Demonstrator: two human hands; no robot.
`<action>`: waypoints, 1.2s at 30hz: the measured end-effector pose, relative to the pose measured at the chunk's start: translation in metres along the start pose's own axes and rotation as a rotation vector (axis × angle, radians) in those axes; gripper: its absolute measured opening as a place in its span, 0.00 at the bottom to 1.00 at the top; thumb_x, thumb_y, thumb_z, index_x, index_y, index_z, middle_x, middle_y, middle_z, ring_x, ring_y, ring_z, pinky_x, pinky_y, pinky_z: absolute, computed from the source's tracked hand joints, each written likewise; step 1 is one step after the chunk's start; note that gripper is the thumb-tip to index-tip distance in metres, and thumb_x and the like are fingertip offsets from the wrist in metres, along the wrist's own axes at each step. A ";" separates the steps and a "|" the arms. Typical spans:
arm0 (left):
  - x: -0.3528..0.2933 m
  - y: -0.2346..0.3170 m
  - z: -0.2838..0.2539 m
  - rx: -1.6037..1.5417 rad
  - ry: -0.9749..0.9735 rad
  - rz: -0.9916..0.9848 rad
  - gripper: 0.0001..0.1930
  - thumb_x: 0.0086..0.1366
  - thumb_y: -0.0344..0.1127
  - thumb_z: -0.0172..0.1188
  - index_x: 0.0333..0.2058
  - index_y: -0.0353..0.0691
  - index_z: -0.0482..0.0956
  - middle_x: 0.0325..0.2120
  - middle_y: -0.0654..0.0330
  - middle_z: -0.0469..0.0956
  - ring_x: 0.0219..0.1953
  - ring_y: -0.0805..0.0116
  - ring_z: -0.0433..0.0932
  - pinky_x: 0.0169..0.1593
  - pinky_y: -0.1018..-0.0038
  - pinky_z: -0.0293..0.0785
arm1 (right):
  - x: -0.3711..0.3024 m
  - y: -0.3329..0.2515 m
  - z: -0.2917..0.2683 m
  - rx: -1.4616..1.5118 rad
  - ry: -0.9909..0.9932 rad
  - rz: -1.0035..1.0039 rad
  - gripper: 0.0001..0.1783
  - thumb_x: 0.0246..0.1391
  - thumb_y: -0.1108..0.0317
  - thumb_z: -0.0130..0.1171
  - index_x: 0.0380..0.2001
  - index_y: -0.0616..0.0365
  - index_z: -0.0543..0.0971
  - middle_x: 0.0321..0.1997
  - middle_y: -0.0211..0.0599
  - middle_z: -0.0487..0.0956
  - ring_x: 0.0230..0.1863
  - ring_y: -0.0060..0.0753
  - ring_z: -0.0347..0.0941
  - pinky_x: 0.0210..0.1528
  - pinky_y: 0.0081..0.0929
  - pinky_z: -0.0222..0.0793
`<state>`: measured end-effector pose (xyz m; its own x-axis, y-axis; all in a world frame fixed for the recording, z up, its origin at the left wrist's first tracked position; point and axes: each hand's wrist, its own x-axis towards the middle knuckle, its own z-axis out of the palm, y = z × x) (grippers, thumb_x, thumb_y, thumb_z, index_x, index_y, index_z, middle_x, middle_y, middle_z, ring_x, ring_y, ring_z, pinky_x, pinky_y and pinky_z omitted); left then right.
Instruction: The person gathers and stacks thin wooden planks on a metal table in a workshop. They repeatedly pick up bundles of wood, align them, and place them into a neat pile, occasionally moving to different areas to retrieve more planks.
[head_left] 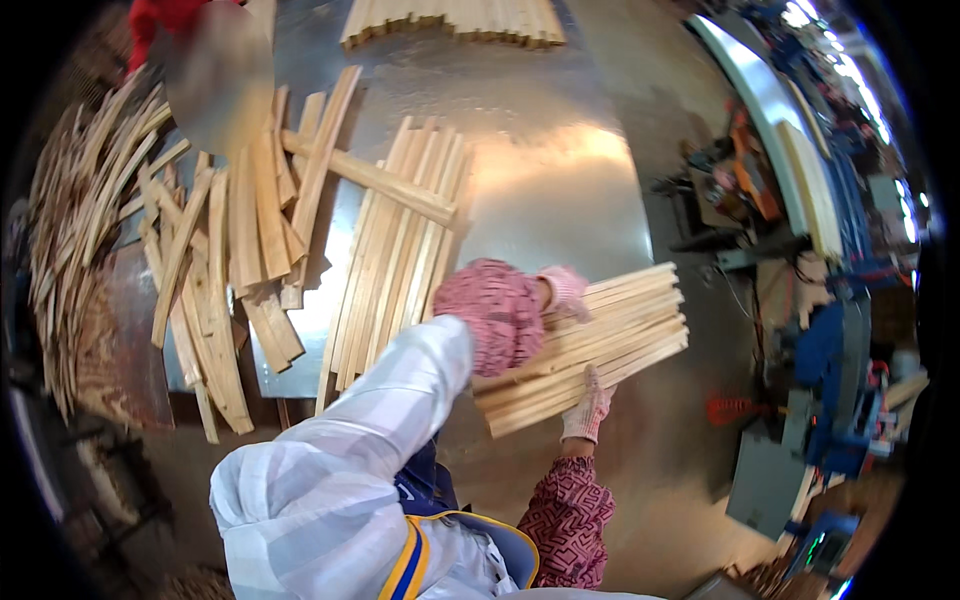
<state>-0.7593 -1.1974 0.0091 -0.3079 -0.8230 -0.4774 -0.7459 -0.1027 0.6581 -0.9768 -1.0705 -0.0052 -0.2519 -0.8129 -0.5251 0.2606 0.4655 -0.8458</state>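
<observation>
Both my hands wear light pink knit gloves and hold a bundle of pale wooden strips point(600, 335) between them, out past the front right of the metal table. My left hand point(566, 292) is closed over the far edge of the bundle. On the near edge, my right hand point(587, 410) grips with the thumb on top; its other fingers are mostly hidden below the wood. Left of the bundle, a row of long strips point(385, 270) lies side by side on the table, with one loose strip point(390, 188) lying across it.
Uneven wooden pieces point(215, 270) lie heaped at the left, beside a stack of thin curved strips point(85, 220). Another row of strips point(455, 20) sits at the table's point(560, 190) far end. A person in red sleeves point(165, 20) stands far left. Blue machinery point(835, 360) lines the right.
</observation>
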 end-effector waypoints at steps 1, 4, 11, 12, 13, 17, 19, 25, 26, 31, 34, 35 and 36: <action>0.004 0.006 -0.018 0.145 0.001 -0.123 0.35 0.52 0.56 0.66 0.54 0.41 0.75 0.54 0.48 0.74 0.57 0.48 0.72 0.58 0.58 0.70 | -0.002 -0.012 0.032 -0.131 0.045 0.046 0.48 0.52 0.65 0.69 0.71 0.47 0.53 0.62 0.41 0.70 0.57 0.44 0.71 0.53 0.47 0.74; 0.025 0.021 -0.026 0.090 0.192 -0.276 0.31 0.53 0.56 0.63 0.52 0.44 0.77 0.53 0.52 0.74 0.57 0.52 0.72 0.56 0.59 0.71 | 0.042 -0.003 0.037 -0.066 0.040 0.042 0.50 0.51 0.62 0.70 0.72 0.46 0.53 0.63 0.41 0.69 0.59 0.43 0.69 0.55 0.45 0.72; -0.039 0.037 0.030 -0.003 0.619 0.027 0.22 0.55 0.50 0.61 0.46 0.46 0.78 0.51 0.57 0.74 0.53 0.55 0.72 0.55 0.63 0.72 | 0.107 -0.048 0.032 -0.930 -0.217 -0.018 0.28 0.53 0.42 0.62 0.39 0.54 0.66 0.32 0.36 0.66 0.31 0.34 0.64 0.31 0.35 0.63; -0.060 0.035 0.040 -0.038 0.671 0.103 0.21 0.56 0.49 0.60 0.46 0.46 0.78 0.51 0.57 0.74 0.54 0.56 0.72 0.55 0.62 0.71 | 0.099 -0.061 0.041 -1.106 -0.222 0.014 0.27 0.54 0.39 0.60 0.28 0.54 0.70 0.21 0.33 0.66 0.20 0.32 0.63 0.23 0.34 0.61; -0.078 0.031 0.057 -0.022 0.764 0.189 0.20 0.57 0.48 0.60 0.46 0.46 0.78 0.50 0.57 0.74 0.54 0.56 0.72 0.55 0.61 0.72 | 0.092 -0.069 0.049 -1.235 -0.236 0.034 0.32 0.54 0.35 0.58 0.17 0.54 0.75 0.10 0.31 0.66 0.10 0.30 0.62 0.14 0.32 0.59; -0.197 -0.002 0.104 -0.019 1.025 0.196 0.18 0.58 0.44 0.60 0.45 0.44 0.79 0.45 0.56 0.76 0.50 0.53 0.74 0.53 0.59 0.74 | 0.069 -0.067 0.046 -1.333 -0.334 0.068 0.31 0.56 0.36 0.59 0.16 0.53 0.76 0.12 0.33 0.69 0.11 0.28 0.62 0.13 0.27 0.55; -0.267 -0.028 0.139 -0.041 1.113 0.005 0.17 0.57 0.43 0.61 0.44 0.44 0.80 0.42 0.57 0.78 0.47 0.52 0.76 0.53 0.60 0.74 | 0.051 -0.051 0.028 -1.452 -0.476 0.048 0.29 0.59 0.40 0.56 0.22 0.57 0.80 0.15 0.36 0.74 0.10 0.30 0.64 0.12 0.31 0.58; -0.440 -0.103 0.208 0.037 1.238 -0.822 0.14 0.58 0.42 0.62 0.41 0.46 0.82 0.43 0.60 0.80 0.49 0.56 0.76 0.53 0.62 0.74 | -0.097 -0.005 0.049 -1.338 -0.819 0.183 0.20 0.60 0.49 0.60 0.37 0.57 0.82 0.15 0.29 0.72 0.09 0.24 0.61 0.13 0.24 0.59; -0.458 -0.117 0.209 0.032 1.246 -0.941 0.13 0.58 0.42 0.61 0.41 0.47 0.82 0.43 0.60 0.80 0.50 0.56 0.75 0.53 0.62 0.74 | -0.109 0.004 0.059 -1.291 -0.904 0.192 0.20 0.60 0.50 0.60 0.41 0.57 0.81 0.16 0.29 0.72 0.10 0.23 0.62 0.14 0.23 0.60; -0.504 -0.223 0.142 0.030 1.184 -1.058 0.14 0.59 0.40 0.59 0.45 0.50 0.80 0.47 0.60 0.77 0.53 0.57 0.73 0.53 0.62 0.73 | -0.173 0.032 0.119 -1.163 -1.063 0.133 0.28 0.61 0.57 0.61 0.60 0.59 0.71 0.23 0.28 0.76 0.18 0.18 0.67 0.18 0.19 0.63; -0.504 -0.287 0.074 0.180 1.094 -0.971 0.12 0.60 0.40 0.57 0.43 0.50 0.79 0.45 0.61 0.77 0.52 0.58 0.72 0.54 0.63 0.71 | -0.210 0.042 0.167 -1.146 -1.075 0.059 0.30 0.61 0.58 0.62 0.62 0.60 0.69 0.26 0.30 0.77 0.19 0.18 0.67 0.18 0.17 0.63; -0.500 -0.311 0.054 0.251 1.062 -0.905 0.11 0.60 0.40 0.56 0.41 0.51 0.78 0.44 0.61 0.77 0.52 0.59 0.72 0.54 0.63 0.71 | -0.207 0.056 0.175 -1.117 -1.079 0.020 0.30 0.61 0.58 0.62 0.62 0.60 0.69 0.27 0.31 0.77 0.19 0.18 0.68 0.19 0.17 0.63; -0.497 -0.334 0.031 0.317 1.028 -0.829 0.10 0.61 0.40 0.55 0.40 0.51 0.78 0.43 0.62 0.76 0.52 0.60 0.72 0.54 0.62 0.70 | -0.219 0.065 0.193 -1.089 -1.073 -0.021 0.30 0.61 0.58 0.62 0.62 0.61 0.69 0.28 0.32 0.78 0.20 0.18 0.68 0.19 0.17 0.64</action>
<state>-0.3759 -0.7367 0.0082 0.7664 -0.6381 0.0743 -0.6405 -0.7502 0.1641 -0.7253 -0.9299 0.0731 0.6504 -0.4610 -0.6037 -0.6451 0.0844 -0.7595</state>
